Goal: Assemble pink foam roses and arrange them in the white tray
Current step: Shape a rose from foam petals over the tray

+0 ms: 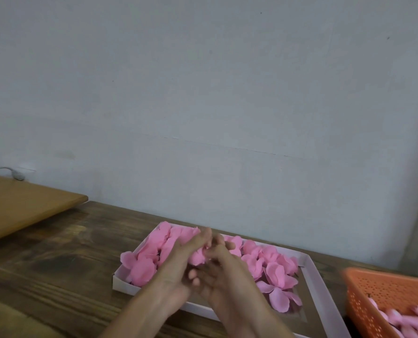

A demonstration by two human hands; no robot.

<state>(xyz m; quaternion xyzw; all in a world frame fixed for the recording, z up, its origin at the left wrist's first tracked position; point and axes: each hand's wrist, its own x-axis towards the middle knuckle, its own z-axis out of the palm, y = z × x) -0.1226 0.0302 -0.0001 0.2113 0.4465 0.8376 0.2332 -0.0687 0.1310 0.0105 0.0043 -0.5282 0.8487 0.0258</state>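
A pink rose [198,258] is held just above the white tray [311,276]; the left hand [176,264] and right hand [225,272] both curl round it, fingers bent; loose petals [280,272] fill the tray; an orange basket [383,293] stands to the right.

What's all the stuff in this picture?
white tray: one, white, mid-table
loose petals: many, pink, in the tray
pink rose: one, pink, between both hands
basket: one, orange, right edge
pink pieces: several, pink, inside the basket
table: one, dark brown, under the tray
board: one, light brown, far left
cable: one, white, left, by the wall
wall: one, grey, behind
left hand: one, holding the pink rose
right hand: one, holding the pink rose
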